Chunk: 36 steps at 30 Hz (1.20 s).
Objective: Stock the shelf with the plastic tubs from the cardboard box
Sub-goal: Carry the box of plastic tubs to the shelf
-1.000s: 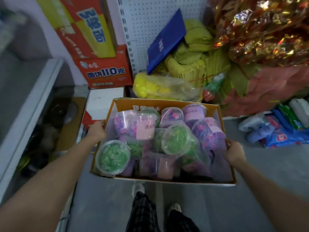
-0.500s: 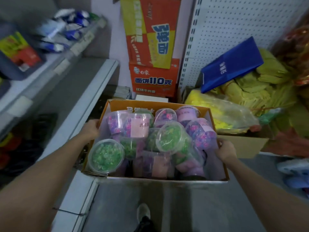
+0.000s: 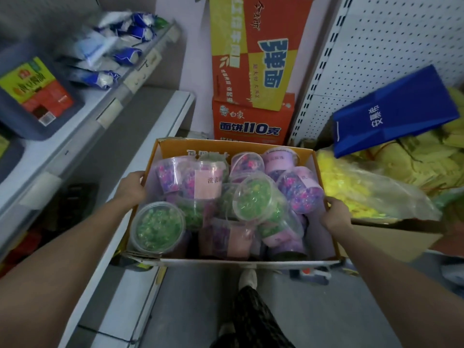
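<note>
- A cardboard box (image 3: pixel 175 146) sat at mid-frame, held above the grey floor (image 3: pixel 326 310) between two bare arms.
- The left hand (image 3: pixel 131 188) had its grip clamped on the box's left wall.
- The right hand (image 3: pixel 335 214) had its grip clamped on the right wall.
- The plastic tubs (image 3: pixel 301 187) lay piled inside the box, some upright and some tipped. Several held purple-pink pieces.
- One green-filled tub (image 3: pixel 158 226) stood in the box's lower-left corner.
- The shelf (image 3: pixel 140 136), grey with a white front edge, ran along the left of the frame, just beside the box.
- Blue-and-white packets (image 3: pixel 120 56) lay on an upper shelf at upper left, near a dark jug (image 3: pixel 35 96).
- Orange noodle cartons (image 3: pixel 251 121) stood behind the box, and a blue paper bag (image 3: pixel 391 111) was at the right.
</note>
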Motion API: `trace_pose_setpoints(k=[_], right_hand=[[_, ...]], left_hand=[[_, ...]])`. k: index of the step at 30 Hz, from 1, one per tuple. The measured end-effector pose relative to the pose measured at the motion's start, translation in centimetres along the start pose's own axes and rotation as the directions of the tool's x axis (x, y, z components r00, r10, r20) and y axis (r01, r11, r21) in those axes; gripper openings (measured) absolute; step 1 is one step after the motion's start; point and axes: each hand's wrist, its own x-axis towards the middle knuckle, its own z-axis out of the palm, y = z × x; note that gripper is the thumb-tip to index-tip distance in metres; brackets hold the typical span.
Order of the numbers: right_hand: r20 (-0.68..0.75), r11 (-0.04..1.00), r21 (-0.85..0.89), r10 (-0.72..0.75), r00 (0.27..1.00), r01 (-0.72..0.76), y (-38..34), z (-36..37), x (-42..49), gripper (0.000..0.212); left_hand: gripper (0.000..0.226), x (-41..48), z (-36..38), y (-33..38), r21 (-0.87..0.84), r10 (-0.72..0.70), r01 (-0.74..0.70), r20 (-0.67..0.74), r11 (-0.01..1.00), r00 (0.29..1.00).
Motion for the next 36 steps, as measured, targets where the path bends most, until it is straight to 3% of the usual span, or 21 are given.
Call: trace_pose_setpoints(k=[18, 28, 36], right_hand=[[-0.036, 0.999, 0.026, 0.038, 0.999, -0.037, -4.8, 0.4, 20.8, 0.030], [-0.076, 0.989, 0.056, 0.140, 0.987, -0.136, -4.6, 2.1, 25.3, 0.040], [-0.097, 0.979, 0.085, 0.192, 0.977, -0.184, -4.9, 4.1, 27.6, 0.034]], left_hand=[[0.026, 18.7, 2.7, 11.4, -0.005, 0.024, -0.024, 0.058, 1.000, 0.998], [0.031, 26.4, 5.8, 15.8, 0.005, 0.048, -0.049, 0.130, 0.999, 0.990], [0.038, 31.0, 8.5, 15.5, 0.003, 0.079, -0.081, 0.206, 0.997, 0.975]])
